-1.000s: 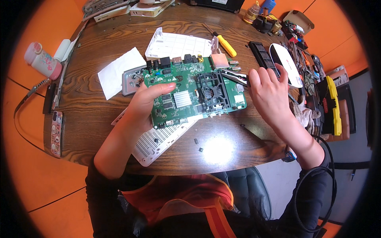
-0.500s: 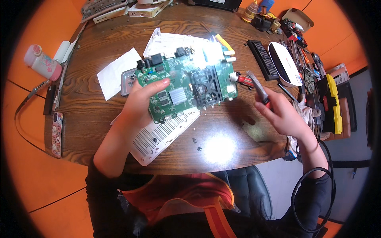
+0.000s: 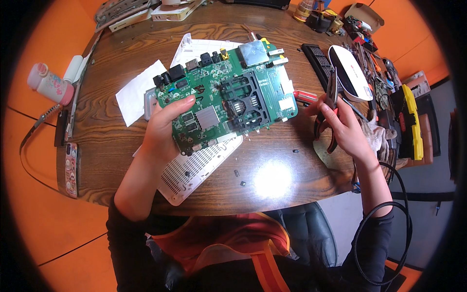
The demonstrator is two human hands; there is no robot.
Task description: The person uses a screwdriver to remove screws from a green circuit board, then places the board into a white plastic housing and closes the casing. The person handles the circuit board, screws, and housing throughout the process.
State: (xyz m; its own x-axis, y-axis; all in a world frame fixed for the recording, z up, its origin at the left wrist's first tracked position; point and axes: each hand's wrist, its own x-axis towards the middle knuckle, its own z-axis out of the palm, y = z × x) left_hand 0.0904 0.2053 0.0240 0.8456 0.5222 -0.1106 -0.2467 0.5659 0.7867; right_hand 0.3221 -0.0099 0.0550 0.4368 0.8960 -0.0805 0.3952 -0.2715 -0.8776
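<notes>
My left hand (image 3: 165,124) grips the lower left end of a green circuit board (image 3: 211,95), thumb on top, and holds it above the table. The board carries a black card-slot frame (image 3: 262,104), a silver heat sink (image 3: 207,118), a square metal can (image 3: 252,53) and a row of sockets along its far edge. Right of the board, my right hand (image 3: 348,131) is closed around pliers (image 3: 332,87) with red and black handles, jaws pointing up and apart from the board. Beneath the board lie a white vented cover (image 3: 187,177) and another white shell (image 3: 194,46).
A red-handled tool (image 3: 306,96) lies beyond the board's right end. Small black pieces (image 3: 242,183) dot the near table (image 3: 219,197). A white device (image 3: 348,70) and tools crowd the right. White paper (image 3: 136,95), a phone (image 3: 71,168) and a bottle (image 3: 53,82) are left.
The pliers have swung in my right hand so the jaws point upward. My left hand has shifted the board slightly left, and the glare on it is gone. A black piece now shows below its right end.
</notes>
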